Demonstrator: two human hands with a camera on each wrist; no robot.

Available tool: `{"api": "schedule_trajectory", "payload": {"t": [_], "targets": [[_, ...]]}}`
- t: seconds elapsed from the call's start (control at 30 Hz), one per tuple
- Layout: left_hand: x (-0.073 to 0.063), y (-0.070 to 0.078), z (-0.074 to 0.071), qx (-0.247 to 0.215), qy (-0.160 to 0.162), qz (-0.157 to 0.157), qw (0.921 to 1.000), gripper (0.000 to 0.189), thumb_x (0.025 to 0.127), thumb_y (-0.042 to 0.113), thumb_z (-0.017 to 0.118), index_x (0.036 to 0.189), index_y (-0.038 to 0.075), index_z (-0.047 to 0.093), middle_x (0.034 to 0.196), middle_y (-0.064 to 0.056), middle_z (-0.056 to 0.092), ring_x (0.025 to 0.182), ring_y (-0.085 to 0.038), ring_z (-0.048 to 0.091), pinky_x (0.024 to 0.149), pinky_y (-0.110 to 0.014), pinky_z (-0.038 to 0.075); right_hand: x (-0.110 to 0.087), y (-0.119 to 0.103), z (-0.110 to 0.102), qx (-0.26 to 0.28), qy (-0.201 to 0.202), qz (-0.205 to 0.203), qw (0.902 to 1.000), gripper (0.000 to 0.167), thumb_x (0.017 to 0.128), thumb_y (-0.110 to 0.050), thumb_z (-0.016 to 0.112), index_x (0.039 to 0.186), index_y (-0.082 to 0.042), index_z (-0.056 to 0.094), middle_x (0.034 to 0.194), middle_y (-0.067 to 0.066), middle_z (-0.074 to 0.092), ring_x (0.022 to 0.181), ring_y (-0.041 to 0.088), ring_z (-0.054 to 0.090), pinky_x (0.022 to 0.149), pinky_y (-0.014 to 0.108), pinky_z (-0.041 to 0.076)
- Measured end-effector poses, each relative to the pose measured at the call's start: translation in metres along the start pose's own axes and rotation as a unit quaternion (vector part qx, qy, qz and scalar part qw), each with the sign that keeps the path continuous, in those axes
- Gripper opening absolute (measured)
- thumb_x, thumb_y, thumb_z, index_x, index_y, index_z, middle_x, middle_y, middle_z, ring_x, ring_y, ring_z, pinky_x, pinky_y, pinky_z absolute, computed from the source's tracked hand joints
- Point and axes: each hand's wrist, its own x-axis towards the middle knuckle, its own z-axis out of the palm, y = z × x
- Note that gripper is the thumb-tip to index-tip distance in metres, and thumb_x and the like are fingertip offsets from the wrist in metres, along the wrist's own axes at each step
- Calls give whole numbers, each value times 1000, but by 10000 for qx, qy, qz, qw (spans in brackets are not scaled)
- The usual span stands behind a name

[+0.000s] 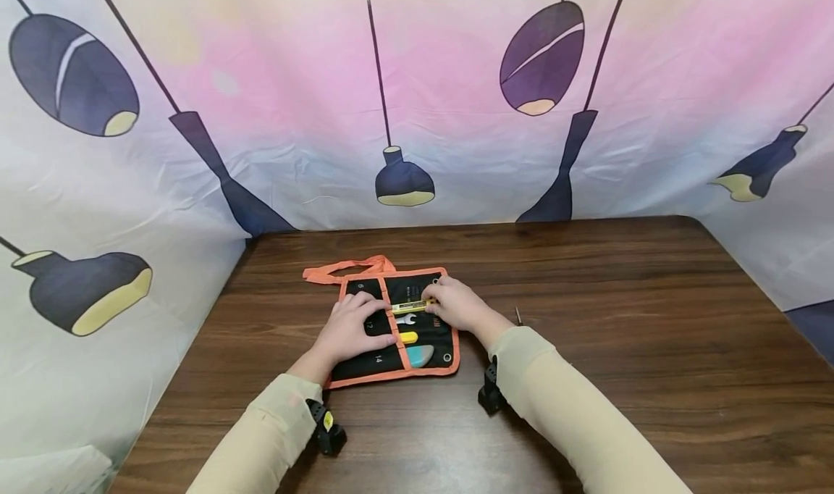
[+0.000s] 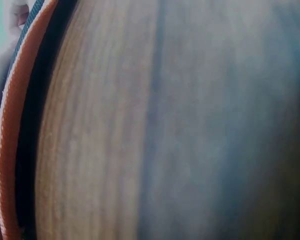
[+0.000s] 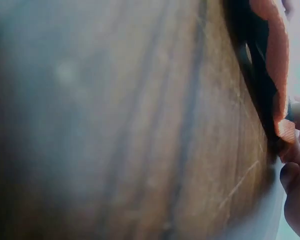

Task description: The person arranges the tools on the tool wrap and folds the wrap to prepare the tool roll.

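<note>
In the head view, a black tool pouch [image 1: 360, 370] with orange trim lies spread on the table. My left hand [image 1: 348, 327] rests on its left half, fingers and thumb reaching the orange pocket edge. My right hand [image 1: 459, 306] pinches the right end of a slim yellow tool with a printed label [image 1: 410, 307], whose left end is at the pocket edge. Below it, a wrench head [image 1: 407, 319], a yellow handle [image 1: 409, 337] and a teal-and-grey tool end [image 1: 420, 356] stick out of pockets. In the right wrist view, fingers [image 3: 295, 175] show beside the orange trim [image 3: 277, 65].
An orange strap [image 1: 352, 266] trails from the pouch's upper left corner. A thin dark rod [image 1: 517, 316] shows on the brown wooden table [image 1: 625, 349] just beyond my right wrist. A lamp-patterned cloth [image 1: 313, 103] hangs behind the table's far edge.
</note>
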Motion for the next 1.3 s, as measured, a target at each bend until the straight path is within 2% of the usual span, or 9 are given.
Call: {"api": "schedule_trajectory", "payload": {"t": [0.2, 0.37, 0.5, 0.7, 0.9, 1.1, 1.3], "targets": [[-3, -1, -1, -91, 6, -43, 9999, 59, 74, 63, 67, 118, 24, 64, 112, 1, 50, 100, -19, 42, 82, -44, 33, 5, -7, 4, -114, -46, 42, 9999, 20, 92, -23, 61, 110, -16, 66, 100, 3, 55, 88, 17, 51, 78, 34, 43], [0, -2, -1, -142, 31, 60, 9999, 60, 76, 64, 64, 121, 24, 63, 116, 0, 50, 103, -21, 41, 86, -47, 32, 7, -11, 3, -114, -72, 289, 9995, 20, 92, -24, 62, 110, -16, 66, 100, 3, 54, 87, 16, 50, 78, 33, 43], [-1, -2, -2, -56, -30, 4, 10000, 59, 75, 62, 66, 120, 24, 63, 117, -1, 49, 104, -22, 41, 84, -46, 33, 6, -9, 1, -112, -142, 428, 9989, 23, 91, -27, 62, 110, -14, 65, 101, 3, 54, 87, 15, 51, 78, 33, 43], [-2, -3, -2, -47, -69, 57, 9999, 57, 75, 57, 68, 121, 25, 64, 117, -1, 50, 105, -22, 41, 86, -48, 33, 1, -3, -3, -136, -105, 557, 9983, 11, 90, -23, 64, 95, -14, 66, 92, 0, 55, 82, 13, 51, 75, 33, 44], [-1, -2, -2, -183, -115, 121, 9997, 57, 75, 56, 68, 122, 24, 63, 118, 0, 51, 104, -22, 41, 88, -50, 32, -1, -1, -3, -56, -102, 577, 9983, 7, 90, -21, 64, 92, -15, 66, 88, -1, 54, 78, 12, 49, 72, 32, 43], [0, -4, 0, -309, -130, 149, 9993, 56, 76, 56, 69, 121, 25, 63, 119, -1, 47, 107, -22, 41, 89, -50, 31, -1, 1, -1, 94, 98, 564, 9983, 6, 89, -21, 66, 89, -15, 66, 87, -2, 55, 76, 11, 50, 72, 31, 43], [2, -5, 0, -232, -168, 199, 9994, 56, 76, 56, 68, 121, 25, 62, 119, 0, 50, 104, -22, 41, 89, -49, 32, 1, 3, 0, 190, 251, 459, 9985, 7, 88, -20, 66, 92, -14, 68, 88, -2, 57, 78, 13, 51, 74, 32, 44]]}}
